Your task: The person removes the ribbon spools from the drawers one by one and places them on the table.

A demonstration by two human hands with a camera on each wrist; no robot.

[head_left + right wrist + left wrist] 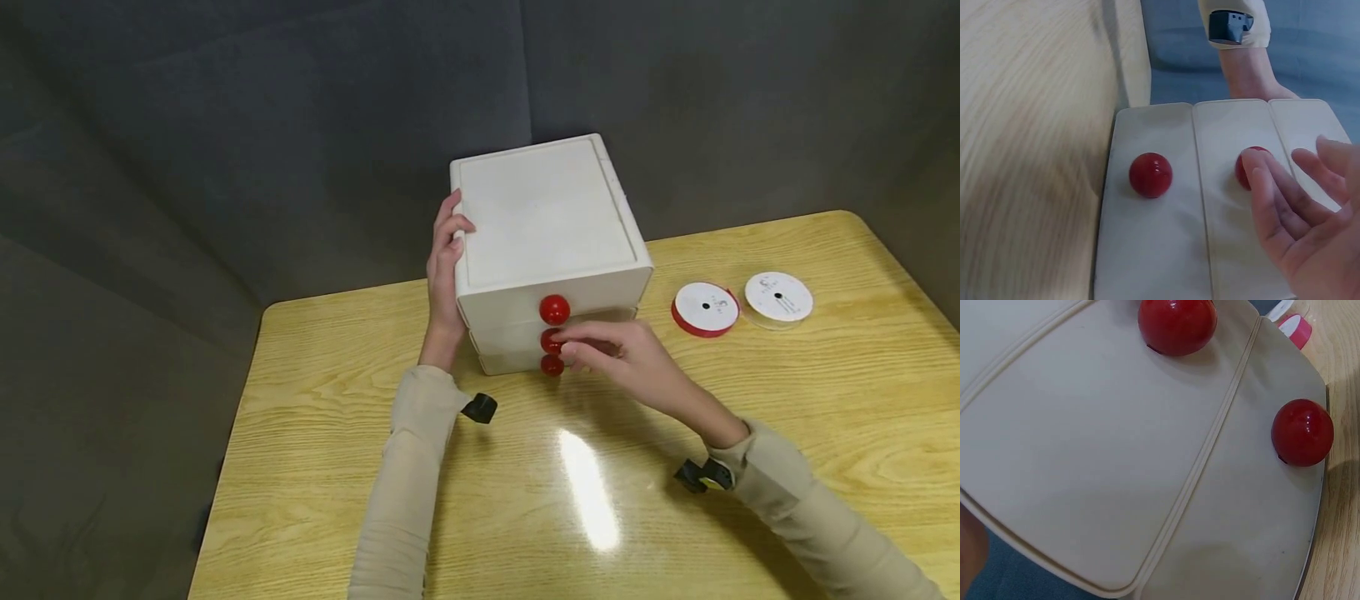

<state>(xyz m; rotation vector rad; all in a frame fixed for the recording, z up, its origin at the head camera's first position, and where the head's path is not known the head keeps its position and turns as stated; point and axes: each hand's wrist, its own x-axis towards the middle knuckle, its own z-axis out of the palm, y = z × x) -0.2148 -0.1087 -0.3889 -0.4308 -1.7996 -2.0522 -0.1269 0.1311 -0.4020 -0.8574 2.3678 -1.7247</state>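
Observation:
A white three-drawer box (547,217) stands on the table with its drawers pushed in. Red round knobs are on the front: the top knob (554,310), middle knob (547,341) and bottom knob (552,366). My left hand (444,279) rests against the box's left side, its fingertips at the top edge. At the middle knob is my right hand (622,354), fingers loosely bent and thumb apart. In the right wrist view, its fingertips overlap the middle knob (1243,170); whether they touch it I cannot tell.
To the right of the box lie two ribbon spools, one with red ribbon (706,309) and one pale spool (778,297). A dark curtain (337,150) hangs behind the wooden table (322,450). Each sleeve carries a small black wrist camera (481,408).

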